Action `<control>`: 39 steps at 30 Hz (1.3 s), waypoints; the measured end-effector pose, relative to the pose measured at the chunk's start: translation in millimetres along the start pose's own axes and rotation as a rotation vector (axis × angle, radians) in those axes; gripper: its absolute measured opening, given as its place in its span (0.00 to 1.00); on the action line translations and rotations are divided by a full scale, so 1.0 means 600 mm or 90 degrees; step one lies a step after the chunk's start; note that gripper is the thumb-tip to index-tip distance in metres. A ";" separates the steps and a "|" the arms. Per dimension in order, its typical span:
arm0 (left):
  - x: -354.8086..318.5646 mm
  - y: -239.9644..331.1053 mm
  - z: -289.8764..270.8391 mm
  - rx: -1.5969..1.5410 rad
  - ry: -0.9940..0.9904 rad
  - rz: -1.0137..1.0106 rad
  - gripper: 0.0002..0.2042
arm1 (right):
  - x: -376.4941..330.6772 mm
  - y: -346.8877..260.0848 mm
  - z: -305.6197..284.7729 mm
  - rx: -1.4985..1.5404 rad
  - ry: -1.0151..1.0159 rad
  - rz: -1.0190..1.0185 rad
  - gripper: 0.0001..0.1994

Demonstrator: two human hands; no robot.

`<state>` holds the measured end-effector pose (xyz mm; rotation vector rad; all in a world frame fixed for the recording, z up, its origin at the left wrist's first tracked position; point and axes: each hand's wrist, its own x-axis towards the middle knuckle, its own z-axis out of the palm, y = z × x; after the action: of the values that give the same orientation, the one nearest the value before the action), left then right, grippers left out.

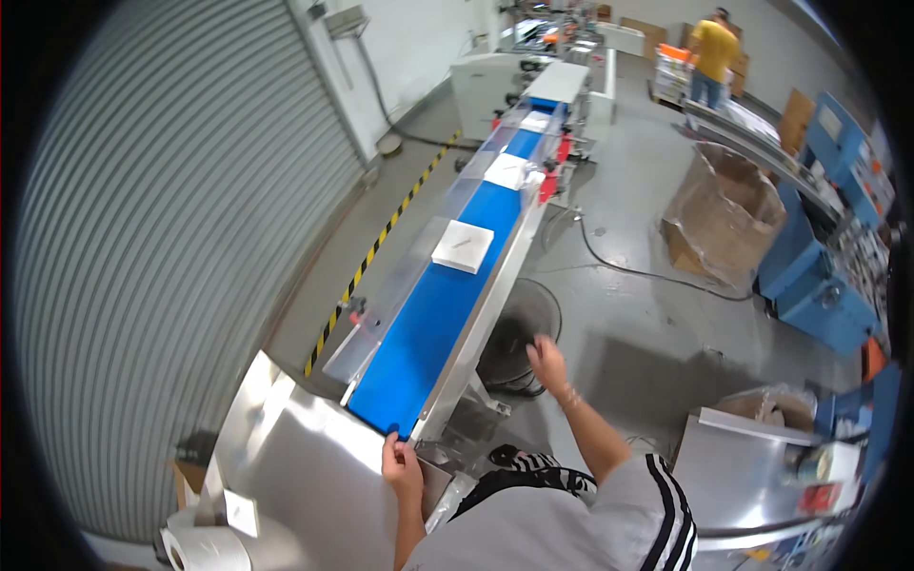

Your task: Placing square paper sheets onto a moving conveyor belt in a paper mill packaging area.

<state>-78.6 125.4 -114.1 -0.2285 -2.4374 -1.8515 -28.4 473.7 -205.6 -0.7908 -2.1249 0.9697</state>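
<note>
A blue conveyor belt runs away from me and carries flat white packs. The nearest white pack lies flat midway along it, and a second white pack follows farther back. At the belt's near end, my left hand has its fingertips pressed together by the corner, next to a steel table. Whatever these fingers may hold is too small to make out. My right hand hangs in the air right of the conveyor, fingers curled in, with nothing visible in it.
Clear guard panels flank the belt. Below my right hand stands a round dark fan-like thing. A cable crosses the floor towards a lined carton. A person in yellow stands far back. A white roll sits at lower left.
</note>
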 end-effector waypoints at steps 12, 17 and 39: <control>0.046 -0.039 -0.006 0.121 -0.106 0.202 0.15 | -0.650 0.218 -0.042 -0.308 -0.553 0.534 0.25; 0.056 -0.045 0.013 0.112 -0.106 0.219 0.13 | -0.773 0.161 -0.084 -0.171 -0.384 0.590 0.21; -0.373 0.008 0.107 0.214 -0.386 0.482 0.31 | -1.227 0.022 -0.378 0.009 0.079 0.752 0.14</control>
<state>145.0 171.7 -159.8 -1.6059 -2.3771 -1.1167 587.8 28.6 -333.0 -2.1143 -1.4156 1.4030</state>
